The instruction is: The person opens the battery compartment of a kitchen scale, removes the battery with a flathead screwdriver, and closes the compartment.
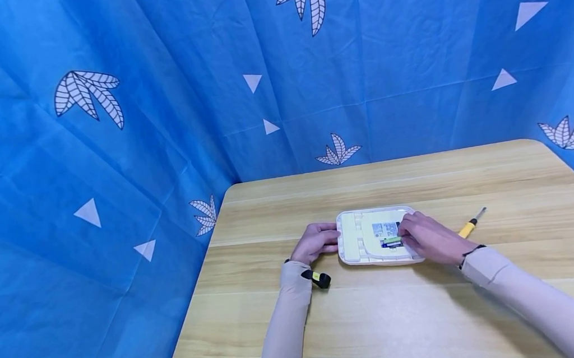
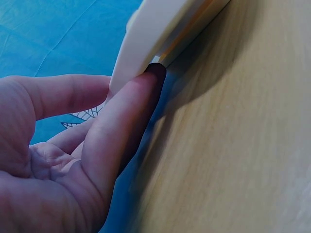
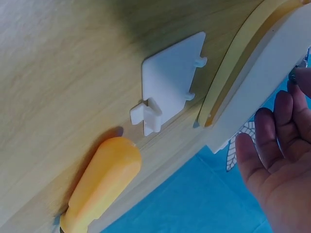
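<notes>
A white plastic device (image 1: 372, 237), flat with rounded corners, lies back-up near the middle of the wooden table (image 1: 429, 314). Its underside shows a ribbed band along the 9 o'clock side, a raised rounded panel, a printed label (image 1: 384, 230) and a green battery (image 1: 391, 242) sitting in a recess at about 4 o'clock of the panel. In the wrist views a yellowish seam runs along its edge.

The left hand (image 1: 316, 242) rests at the device's 9 o'clock edge, its grip loosely spread, with straight fingers (image 2: 131, 111) pressed against the white rim. The right hand (image 1: 430, 239) lies over the 3 o'clock side, its fingertips (image 1: 403, 231) on the battery; whether they pinch it cannot be told.

A small white battery cover (image 3: 170, 82) with tabs lies on the table just beside the device's edge. A yellow-handled screwdriver (image 1: 470, 224) lies at 3 o'clock of the device, near the right hand. Blue cloth (image 1: 111, 131) with leaf and triangle prints hangs behind the table.
</notes>
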A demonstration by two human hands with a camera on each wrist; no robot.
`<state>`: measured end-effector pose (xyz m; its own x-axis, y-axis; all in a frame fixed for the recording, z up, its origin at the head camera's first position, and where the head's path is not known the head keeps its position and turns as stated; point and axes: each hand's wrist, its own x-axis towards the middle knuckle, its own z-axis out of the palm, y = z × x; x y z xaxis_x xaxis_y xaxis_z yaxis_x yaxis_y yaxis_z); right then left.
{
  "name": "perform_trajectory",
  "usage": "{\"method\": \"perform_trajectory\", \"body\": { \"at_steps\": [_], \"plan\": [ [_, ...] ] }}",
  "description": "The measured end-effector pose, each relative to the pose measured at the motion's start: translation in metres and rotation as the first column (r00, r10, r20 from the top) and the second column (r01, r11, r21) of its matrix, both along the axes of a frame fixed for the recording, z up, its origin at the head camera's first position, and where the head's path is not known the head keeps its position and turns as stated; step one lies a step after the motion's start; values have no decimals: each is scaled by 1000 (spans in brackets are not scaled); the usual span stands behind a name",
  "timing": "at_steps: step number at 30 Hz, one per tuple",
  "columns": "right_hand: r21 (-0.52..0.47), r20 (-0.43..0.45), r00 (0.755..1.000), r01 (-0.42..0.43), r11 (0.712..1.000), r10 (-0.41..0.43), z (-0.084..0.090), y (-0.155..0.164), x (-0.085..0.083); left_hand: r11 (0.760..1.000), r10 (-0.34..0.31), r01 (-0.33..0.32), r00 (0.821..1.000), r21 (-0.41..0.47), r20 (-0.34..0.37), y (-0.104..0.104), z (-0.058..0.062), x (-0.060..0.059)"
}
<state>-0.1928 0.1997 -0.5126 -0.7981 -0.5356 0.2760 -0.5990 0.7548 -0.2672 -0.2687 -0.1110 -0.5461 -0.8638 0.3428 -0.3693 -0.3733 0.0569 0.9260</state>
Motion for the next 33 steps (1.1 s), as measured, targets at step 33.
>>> {"method": "perform_trajectory", "body": {
  "at_steps": [33],
  "plan": [
    [-23,70,997,23,999,-21,11,23,5,1000,1,-1,1000,10,-2,0,-5,0]
  ]
}}
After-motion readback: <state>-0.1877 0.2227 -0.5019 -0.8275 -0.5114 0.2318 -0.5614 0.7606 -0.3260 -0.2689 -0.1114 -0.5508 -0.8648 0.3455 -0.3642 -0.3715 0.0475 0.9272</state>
